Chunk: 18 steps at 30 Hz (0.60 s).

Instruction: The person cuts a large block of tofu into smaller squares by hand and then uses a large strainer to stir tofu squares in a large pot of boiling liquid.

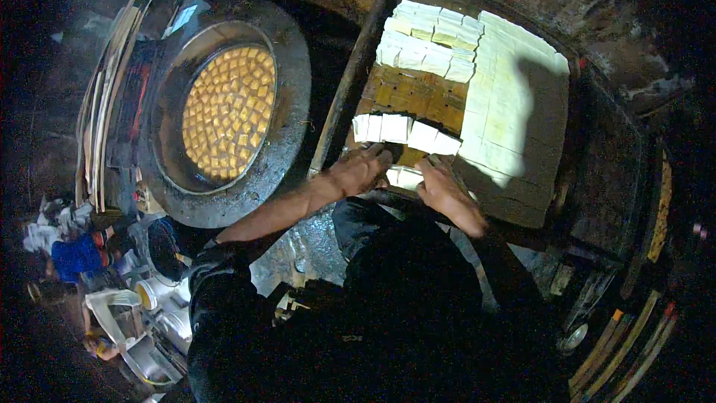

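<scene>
the left hand [360,172] lies flat, fingers loosely spread, touching the near row of white blocks [405,131] in the middle of the frame. the right hand [441,188] rests just beside it, open on another white block [406,177]. both sit on a wooden tray [358,67] with more white slabs in the upper right. a round pan of yellow cubes [227,112] sits in the upper left.

White tofu blocks [514,97] on wooden tray [350,82]
</scene>
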Available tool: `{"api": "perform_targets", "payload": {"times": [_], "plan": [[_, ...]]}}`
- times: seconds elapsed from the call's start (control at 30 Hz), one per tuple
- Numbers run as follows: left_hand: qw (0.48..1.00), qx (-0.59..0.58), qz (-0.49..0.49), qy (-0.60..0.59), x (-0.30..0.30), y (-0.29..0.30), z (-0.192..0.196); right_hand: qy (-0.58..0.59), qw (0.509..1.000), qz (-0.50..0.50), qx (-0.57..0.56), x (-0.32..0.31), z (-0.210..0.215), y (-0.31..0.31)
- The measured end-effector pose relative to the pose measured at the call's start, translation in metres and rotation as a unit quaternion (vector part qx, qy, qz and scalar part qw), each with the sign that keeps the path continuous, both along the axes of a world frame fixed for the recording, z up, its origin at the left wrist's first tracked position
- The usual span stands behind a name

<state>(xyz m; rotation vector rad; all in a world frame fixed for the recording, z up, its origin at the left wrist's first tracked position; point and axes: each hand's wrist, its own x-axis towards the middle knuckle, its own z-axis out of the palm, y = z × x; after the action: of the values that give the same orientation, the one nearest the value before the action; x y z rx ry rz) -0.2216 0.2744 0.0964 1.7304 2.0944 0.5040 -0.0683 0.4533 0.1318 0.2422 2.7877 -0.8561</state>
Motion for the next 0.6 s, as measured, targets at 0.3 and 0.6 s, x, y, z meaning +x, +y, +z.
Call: {"api": "perform_targets", "payload": {"times": [0.3,0.6], "plan": [[0.986,-0.16,0.04,0.024,-0.002,-0.003,0.001,0.104,0.993,-0.007,-0.06,-0.012,-0.008,-0.017],[0.972,-0.207,0.085,-0.074,-0.034,0.007,0.09,0.136,0.988,-0.03,-0.06,0.007,-0.008,0.004]]}}
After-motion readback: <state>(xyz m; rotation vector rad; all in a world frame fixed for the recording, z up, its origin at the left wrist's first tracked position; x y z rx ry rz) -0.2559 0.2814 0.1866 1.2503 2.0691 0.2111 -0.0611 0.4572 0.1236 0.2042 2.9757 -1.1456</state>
